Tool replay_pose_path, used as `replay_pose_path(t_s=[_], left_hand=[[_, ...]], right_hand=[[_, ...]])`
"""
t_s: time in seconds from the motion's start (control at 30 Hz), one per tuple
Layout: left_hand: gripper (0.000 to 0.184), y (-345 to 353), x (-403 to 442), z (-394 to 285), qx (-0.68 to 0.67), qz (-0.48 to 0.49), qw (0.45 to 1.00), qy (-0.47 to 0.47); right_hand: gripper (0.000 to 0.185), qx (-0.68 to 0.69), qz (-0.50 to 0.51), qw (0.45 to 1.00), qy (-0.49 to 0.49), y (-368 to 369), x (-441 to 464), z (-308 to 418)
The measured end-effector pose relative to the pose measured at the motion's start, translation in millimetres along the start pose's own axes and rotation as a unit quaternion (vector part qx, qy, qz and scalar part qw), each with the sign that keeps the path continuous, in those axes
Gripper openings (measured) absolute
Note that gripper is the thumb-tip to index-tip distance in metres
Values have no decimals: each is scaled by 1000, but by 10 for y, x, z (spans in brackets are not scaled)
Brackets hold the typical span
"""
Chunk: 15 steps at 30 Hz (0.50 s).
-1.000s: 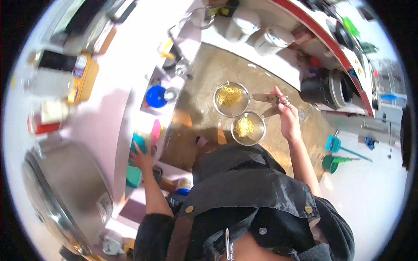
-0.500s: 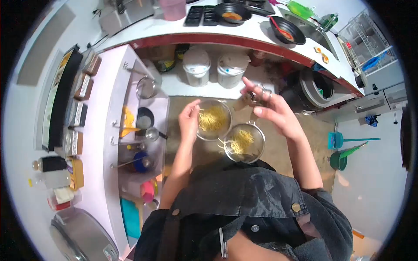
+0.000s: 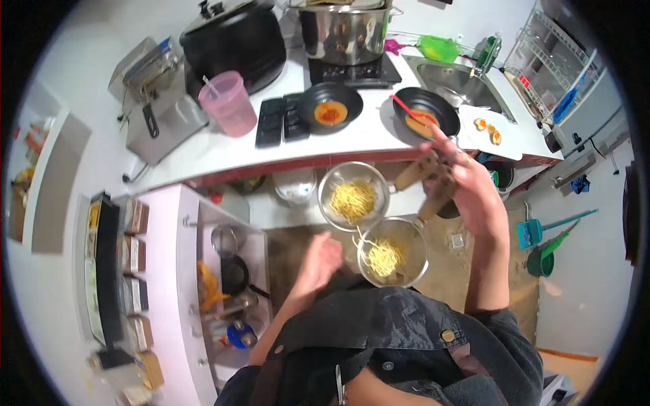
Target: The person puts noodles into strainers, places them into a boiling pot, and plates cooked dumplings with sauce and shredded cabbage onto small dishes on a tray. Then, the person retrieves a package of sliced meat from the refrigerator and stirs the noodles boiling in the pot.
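Note:
My right hand [image 3: 477, 193] is closed round the wooden handles of two mesh strainers. The farther strainer [image 3: 323, 215] and the nearer strainer [image 3: 424, 260] hang side by side in front of me, apart from the counter. Yellow noodles [image 3: 353, 199] lie in the farther one, and more noodles [image 3: 384, 257] in the nearer one, with a few strands over its rim. Below and left of the strainers is my left hand [image 3: 321, 262], touching neither; its fingers are smeared by motion.
On the white counter [image 3: 284, 152] stand two black bowls with orange-brown contents: one bowl [image 3: 349, 101], and another bowl [image 3: 440, 108] with a red spoon. Halved eggs [image 3: 489, 131] lie on a white board. Behind are a steel pot [image 3: 342, 34] and a pink jug [image 3: 230, 108]. Shelves [image 3: 230, 284] stand at left.
The view has tilted up toward the counter, showing the stockpot and sink. My left hand has moved away from the farther strainer's rim. The right hand still holds both strainers.

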<state>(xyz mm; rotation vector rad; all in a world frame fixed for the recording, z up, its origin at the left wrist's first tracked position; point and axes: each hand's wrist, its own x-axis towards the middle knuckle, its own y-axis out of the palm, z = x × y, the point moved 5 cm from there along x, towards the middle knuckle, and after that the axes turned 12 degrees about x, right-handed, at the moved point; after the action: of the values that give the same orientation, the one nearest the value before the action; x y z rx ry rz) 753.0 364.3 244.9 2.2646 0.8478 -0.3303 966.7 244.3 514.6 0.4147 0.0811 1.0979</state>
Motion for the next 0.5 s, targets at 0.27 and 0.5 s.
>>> replay_pose_path(t_s=[0.27,0.5], left_hand=[[29,1213,496,-553,308,130,941,55],[18,1846,636,-1441,596,81,689,405]], right_hand=[[69,-86,-190,976,-67,36,-61,509],[64,-135,-236,960,-67,-178,210,832]])
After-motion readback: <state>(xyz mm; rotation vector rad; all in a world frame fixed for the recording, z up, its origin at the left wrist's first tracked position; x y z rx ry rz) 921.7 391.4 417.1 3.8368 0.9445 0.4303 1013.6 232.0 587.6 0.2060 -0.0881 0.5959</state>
